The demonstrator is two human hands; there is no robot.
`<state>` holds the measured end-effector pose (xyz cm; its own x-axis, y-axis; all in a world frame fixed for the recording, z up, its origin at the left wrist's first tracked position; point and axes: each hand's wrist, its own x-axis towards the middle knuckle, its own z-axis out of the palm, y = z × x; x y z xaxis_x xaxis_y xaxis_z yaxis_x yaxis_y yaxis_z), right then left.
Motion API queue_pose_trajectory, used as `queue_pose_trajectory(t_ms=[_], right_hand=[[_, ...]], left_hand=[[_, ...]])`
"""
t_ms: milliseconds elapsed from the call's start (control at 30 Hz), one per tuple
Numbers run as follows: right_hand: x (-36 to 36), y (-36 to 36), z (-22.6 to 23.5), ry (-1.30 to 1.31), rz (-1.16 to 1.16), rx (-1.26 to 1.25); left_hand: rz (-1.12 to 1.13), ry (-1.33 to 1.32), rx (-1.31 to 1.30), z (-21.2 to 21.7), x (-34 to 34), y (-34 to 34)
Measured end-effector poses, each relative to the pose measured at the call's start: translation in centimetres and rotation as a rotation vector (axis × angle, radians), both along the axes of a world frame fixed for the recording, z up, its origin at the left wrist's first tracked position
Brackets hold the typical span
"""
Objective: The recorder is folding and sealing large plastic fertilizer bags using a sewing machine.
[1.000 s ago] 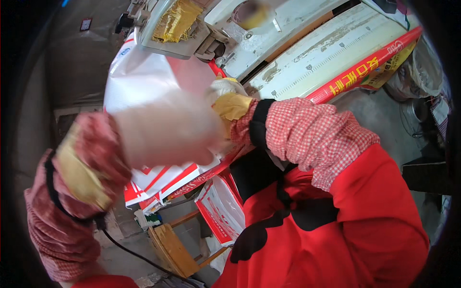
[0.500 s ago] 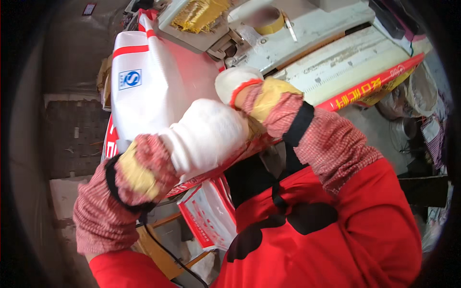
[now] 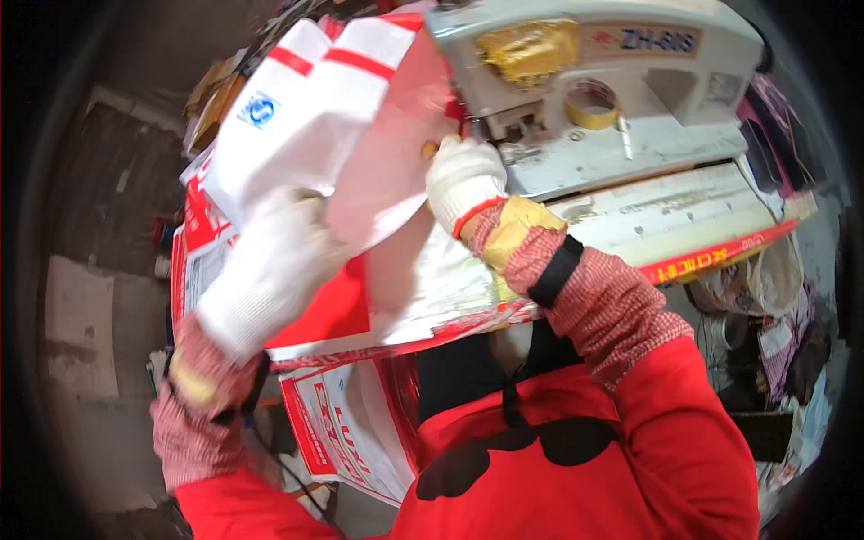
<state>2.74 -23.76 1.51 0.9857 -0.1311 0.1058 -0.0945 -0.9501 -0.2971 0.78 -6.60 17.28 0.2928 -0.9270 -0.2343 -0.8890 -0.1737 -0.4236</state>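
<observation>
A white woven sack (image 3: 297, 135) with red stripes and a blue mark lies folded over on the worktable, its pinkish inner side turned up. My left hand (image 3: 274, 265), in a white knitted glove, is closed on the sack's near left part; motion blurs the fingertips. My right hand (image 3: 465, 178), gloved too, has its fingers bent at the sack's right edge, thumb and forefinger together there. Just right of those fingers is the stitching end of a pale sewing machine (image 3: 666, 135). Under my hands lies more red and white sack material (image 3: 328, 315).
A roll of yellow tape (image 3: 591, 119) and a thin white stick (image 3: 625, 141) rest on the machine's base. A yellow woven pad (image 3: 526, 52) is on its head. Another printed sack (image 3: 351, 432) hangs below the table's front edge. Clear plastic bags (image 3: 778, 279) are at right.
My hands have moved apart: the left down and leftward, the right forward to the sack's edge by the machine. The sack is folded open, showing its inner side. The view has shifted.
</observation>
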Motion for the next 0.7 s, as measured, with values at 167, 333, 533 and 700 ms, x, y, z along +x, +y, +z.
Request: queue_pose_trajectory(t_ms=[167,333,533,700], right_hand=[[0.6,9.0,4.5,-0.181,0.281,-0.091],[-8.3,21.1,5.5,0.767,0.936,1.833],[-14.8,16.5,1.2,0.578,1.660,0.828],[-9.8,3.6,-0.1,0.573,0.657,2.125]], left_hand=[[0.074,-0.547,-0.740,5.5,-5.5,9.3],[0.588,-0.143,-1.539,-2.4,-6.1,21.8],[1.361,0.605,-1.912,-11.3,-13.5,27.9],[1.194,0.570,-1.519,-18.6,-19.8,27.1]])
